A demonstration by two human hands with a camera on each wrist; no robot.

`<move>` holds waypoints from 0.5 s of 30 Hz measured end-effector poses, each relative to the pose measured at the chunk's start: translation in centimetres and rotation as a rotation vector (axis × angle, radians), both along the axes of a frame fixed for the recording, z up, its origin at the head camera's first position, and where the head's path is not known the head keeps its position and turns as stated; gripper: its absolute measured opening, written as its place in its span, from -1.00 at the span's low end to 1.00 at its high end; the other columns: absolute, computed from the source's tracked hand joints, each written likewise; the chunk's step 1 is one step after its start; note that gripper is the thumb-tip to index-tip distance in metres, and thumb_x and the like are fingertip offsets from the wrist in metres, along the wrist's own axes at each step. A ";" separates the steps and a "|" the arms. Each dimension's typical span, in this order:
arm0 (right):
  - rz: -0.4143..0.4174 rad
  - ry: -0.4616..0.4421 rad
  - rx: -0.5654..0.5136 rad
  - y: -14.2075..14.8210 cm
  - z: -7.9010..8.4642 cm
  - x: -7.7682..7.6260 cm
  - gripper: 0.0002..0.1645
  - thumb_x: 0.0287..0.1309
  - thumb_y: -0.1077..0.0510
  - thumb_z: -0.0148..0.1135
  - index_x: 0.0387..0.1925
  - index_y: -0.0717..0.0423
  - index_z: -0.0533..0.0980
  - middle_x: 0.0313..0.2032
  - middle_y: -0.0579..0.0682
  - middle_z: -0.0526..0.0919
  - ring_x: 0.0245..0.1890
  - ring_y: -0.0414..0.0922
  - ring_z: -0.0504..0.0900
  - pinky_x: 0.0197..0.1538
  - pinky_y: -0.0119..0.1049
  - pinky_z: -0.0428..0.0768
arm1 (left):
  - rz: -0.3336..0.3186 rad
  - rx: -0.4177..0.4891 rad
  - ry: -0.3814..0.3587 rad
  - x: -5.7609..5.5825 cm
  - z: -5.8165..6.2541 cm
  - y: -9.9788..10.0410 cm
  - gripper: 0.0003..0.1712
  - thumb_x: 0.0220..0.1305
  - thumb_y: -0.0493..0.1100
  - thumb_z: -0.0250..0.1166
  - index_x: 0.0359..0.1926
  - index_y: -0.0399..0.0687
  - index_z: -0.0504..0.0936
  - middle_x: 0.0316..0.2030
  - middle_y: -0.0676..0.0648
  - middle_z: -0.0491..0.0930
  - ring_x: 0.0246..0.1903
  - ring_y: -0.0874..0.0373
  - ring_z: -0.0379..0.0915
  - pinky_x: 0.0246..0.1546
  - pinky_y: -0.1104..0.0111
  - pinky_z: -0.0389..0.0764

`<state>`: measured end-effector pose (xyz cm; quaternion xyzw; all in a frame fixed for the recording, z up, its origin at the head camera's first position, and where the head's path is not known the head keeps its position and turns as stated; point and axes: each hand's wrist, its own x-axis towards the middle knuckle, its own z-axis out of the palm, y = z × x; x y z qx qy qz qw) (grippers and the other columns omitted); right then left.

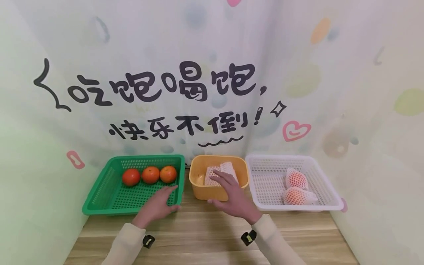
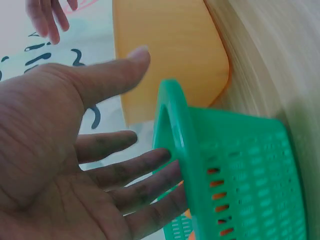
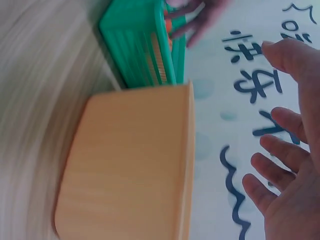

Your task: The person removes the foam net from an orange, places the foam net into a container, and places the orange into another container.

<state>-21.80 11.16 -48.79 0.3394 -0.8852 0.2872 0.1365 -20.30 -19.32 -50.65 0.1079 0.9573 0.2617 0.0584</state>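
Note:
My left hand (image 1: 158,204) hovers over the front right corner of the green basket (image 1: 132,211), its fingers spread and holding nothing. Inside that basket, three orange-red round fruits, perhaps tomatoes (image 1: 131,177), sit in a row toward the back. Over the front rim of the yellow bin (image 1: 202,193) is my right hand (image 1: 233,197), fingers apart and nothing in them. White foam net sleeves (image 1: 212,176) lie in the bin, partly hidden by the right hand. In the left wrist view the fingertips overlap the green rim (image 2: 175,125).
At the right stands a white basket (image 1: 265,187) with two fruits in foam nets (image 1: 296,195) at its right side. All three containers stand on a wood-grain table (image 1: 198,235) against a printed curtain (image 1: 212,44) with black lettering.

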 end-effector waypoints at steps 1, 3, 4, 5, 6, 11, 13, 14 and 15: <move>-0.012 0.008 0.001 0.5 0.2 -0.1 -0.14 0.12 -0.20 0.49 0.40 -0.04 0.42 0.49 -0.03 0.36 0.48 0.04 0.34 0.38 0.10 0.50 | 0.000 -0.004 0.001 0.1 -0.1 0.2 -0.09 0.19 0.06 0.52 0.45 -0.21 0.39 0.35 -0.39 0.45 0.35 -0.35 0.37 0.31 -0.22 0.45; -0.033 0.007 0.002 1.4 0.5 -0.4 -0.13 0.12 -0.19 0.49 0.40 -0.04 0.42 0.50 0.00 0.36 0.49 0.07 0.33 0.37 0.12 0.51 | 0.008 -0.010 -0.010 0.3 -0.3 0.5 -0.16 0.19 0.02 0.52 0.41 -0.21 0.45 0.23 -0.29 0.59 0.22 -0.22 0.52 0.21 -0.12 0.57; -0.047 -0.001 0.005 1.9 0.6 -0.4 -0.13 0.12 -0.20 0.49 0.41 -0.05 0.42 0.50 -0.01 0.35 0.50 0.08 0.32 0.36 0.13 0.52 | 0.011 -0.013 -0.013 0.4 -0.5 0.6 -0.19 0.19 -0.01 0.52 0.39 -0.22 0.47 0.15 -0.24 0.65 0.12 -0.13 0.59 0.14 -0.05 0.63; -0.060 -0.011 0.009 2.3 0.7 -0.5 -0.12 0.12 -0.21 0.49 0.41 -0.05 0.41 0.51 -0.02 0.34 0.50 0.08 0.31 0.36 0.13 0.52 | 0.016 -0.017 -0.017 0.4 -0.6 0.7 -0.21 0.19 -0.02 0.52 0.38 -0.22 0.49 0.08 -0.18 0.69 0.00 -0.03 0.62 0.04 0.03 0.68; -0.070 -0.020 0.011 2.8 0.8 -0.7 -0.11 0.12 -0.21 0.49 0.42 -0.04 0.41 0.51 0.00 0.33 0.51 0.08 0.30 0.36 0.14 0.52 | 0.021 -0.026 -0.014 0.4 -0.7 0.8 -0.24 0.18 -0.05 0.52 0.36 -0.21 0.52 0.00 -0.12 0.72 -0.11 0.07 0.61 -0.07 0.12 0.70; -0.128 -0.066 0.027 5.2 1.3 -1.4 -0.08 0.14 -0.18 0.48 0.46 -0.04 0.36 0.53 0.05 0.29 0.50 0.12 0.28 0.38 0.19 0.47 | 0.043 -0.016 0.008 0.6 -0.9 1.2 -0.31 0.17 -0.19 0.52 0.32 -0.24 0.56 -0.26 -0.03 0.72 -0.48 0.23 0.41 -0.48 0.39 0.51; -0.157 -0.072 0.038 6.3 1.4 -1.9 -0.09 0.14 -0.18 0.48 0.45 -0.03 0.36 0.53 0.07 0.28 0.49 0.14 0.29 0.38 0.20 0.47 | 0.047 -0.013 0.022 0.7 -0.9 1.4 -0.33 0.17 -0.23 0.51 0.31 -0.25 0.56 -0.29 -0.04 0.72 -0.52 0.23 0.38 -0.54 0.41 0.45; -0.169 -0.074 0.043 6.9 1.5 -2.1 -0.09 0.14 -0.17 0.48 0.45 -0.01 0.36 0.53 0.09 0.28 0.49 0.15 0.29 0.38 0.21 0.47 | 0.050 -0.015 0.029 0.7 -1.0 1.5 -0.34 0.17 -0.24 0.50 0.30 -0.25 0.57 -0.29 -0.05 0.72 -0.53 0.23 0.37 -0.56 0.42 0.43; -0.182 -0.081 0.049 7.6 1.5 -2.4 -0.08 0.14 -0.17 0.48 0.45 0.00 0.36 0.53 0.09 0.28 0.49 0.15 0.29 0.39 0.21 0.46 | 0.055 -0.012 0.032 0.8 -1.0 1.6 -0.35 0.18 -0.24 0.49 0.31 -0.25 0.57 -0.28 -0.06 0.73 -0.55 0.22 0.36 -0.58 0.42 0.42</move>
